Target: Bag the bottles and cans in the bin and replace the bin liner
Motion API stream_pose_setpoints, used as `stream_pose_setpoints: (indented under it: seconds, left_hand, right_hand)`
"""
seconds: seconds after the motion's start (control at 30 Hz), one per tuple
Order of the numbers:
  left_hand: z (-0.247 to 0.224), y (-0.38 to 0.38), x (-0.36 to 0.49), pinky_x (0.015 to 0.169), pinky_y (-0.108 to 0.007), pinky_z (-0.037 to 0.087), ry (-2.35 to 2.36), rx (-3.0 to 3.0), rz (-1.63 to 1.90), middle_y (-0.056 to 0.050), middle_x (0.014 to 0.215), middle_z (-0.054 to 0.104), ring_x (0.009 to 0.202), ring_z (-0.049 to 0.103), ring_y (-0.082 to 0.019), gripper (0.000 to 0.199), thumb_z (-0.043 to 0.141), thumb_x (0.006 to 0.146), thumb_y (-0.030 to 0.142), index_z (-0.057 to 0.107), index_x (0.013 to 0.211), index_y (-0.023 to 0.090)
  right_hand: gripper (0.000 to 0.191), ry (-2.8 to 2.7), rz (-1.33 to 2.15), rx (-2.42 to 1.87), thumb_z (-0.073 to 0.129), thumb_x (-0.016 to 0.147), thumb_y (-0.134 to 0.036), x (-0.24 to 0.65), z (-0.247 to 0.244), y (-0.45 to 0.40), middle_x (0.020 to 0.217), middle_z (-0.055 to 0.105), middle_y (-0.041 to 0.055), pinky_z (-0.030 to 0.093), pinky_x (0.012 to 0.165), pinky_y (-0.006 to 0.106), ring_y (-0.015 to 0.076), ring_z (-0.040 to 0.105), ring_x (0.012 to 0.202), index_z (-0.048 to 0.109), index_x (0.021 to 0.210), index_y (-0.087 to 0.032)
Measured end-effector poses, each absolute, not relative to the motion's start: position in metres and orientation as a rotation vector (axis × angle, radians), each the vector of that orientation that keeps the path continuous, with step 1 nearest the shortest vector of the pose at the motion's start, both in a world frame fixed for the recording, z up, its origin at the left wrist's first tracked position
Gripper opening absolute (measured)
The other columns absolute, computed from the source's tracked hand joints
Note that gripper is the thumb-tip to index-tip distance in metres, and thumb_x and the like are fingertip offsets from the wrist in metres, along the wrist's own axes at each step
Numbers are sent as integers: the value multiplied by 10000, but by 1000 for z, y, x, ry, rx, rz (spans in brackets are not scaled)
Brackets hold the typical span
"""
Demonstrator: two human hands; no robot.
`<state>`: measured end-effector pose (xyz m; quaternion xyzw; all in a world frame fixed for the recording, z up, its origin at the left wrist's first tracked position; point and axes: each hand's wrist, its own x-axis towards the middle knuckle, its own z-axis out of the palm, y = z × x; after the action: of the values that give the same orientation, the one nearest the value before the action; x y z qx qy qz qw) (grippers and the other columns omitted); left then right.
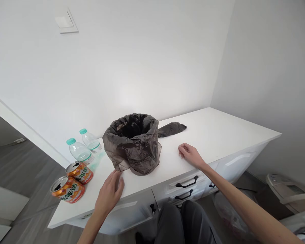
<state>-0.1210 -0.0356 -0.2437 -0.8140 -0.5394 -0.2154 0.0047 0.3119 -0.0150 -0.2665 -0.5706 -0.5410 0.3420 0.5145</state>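
A bin lined with a dark translucent bag [142, 152] stands upright on the white cabinet top [205, 135], the bag folded over its rim. My left hand [110, 189] rests at the cabinet's front edge, just in front of the bin's left side, fingers apart and holding nothing. To the right of the bin, my right hand [189, 155] lies on the top with its fingers curled; whether anything is inside them is hidden. Behind it lies a folded dark bag [173, 129], close against the bin.
Two clear bottles with green caps [80, 151] [90, 139] and two opened orange cans [80, 172] [68, 189] stand on the left. Drawers with black handles [187, 182] are below the front edge. A beige chair-like object [289, 193] is at the lower right.
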Motion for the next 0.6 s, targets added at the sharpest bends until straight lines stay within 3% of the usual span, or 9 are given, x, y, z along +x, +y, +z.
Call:
stream_pose_setpoints:
  seconds: [0.4,0.6]
  left_hand:
    - [-238,-44,-133,1166,-475,493,-1485,-2599,-565,-87,1416,686,1359,617,-290,416,460,1029,430,602,1380,257]
    - [-178,-1,-142,1098,-536,495,-1412,-2458,-575,-145,1322,707,1290,626,-354,385,515,964,420,616,1287,234]
  right_hand:
    - [286,-1287,822,-1388,577,942,-502,311,-271,-18,731,685,-2,466,711,326,169,608,632,615,865,-230]
    - [300,-1297,814,-1379,574,949,-515,313,-274,-18,734,694,6,475,724,327,175,619,647,622,876,-228]
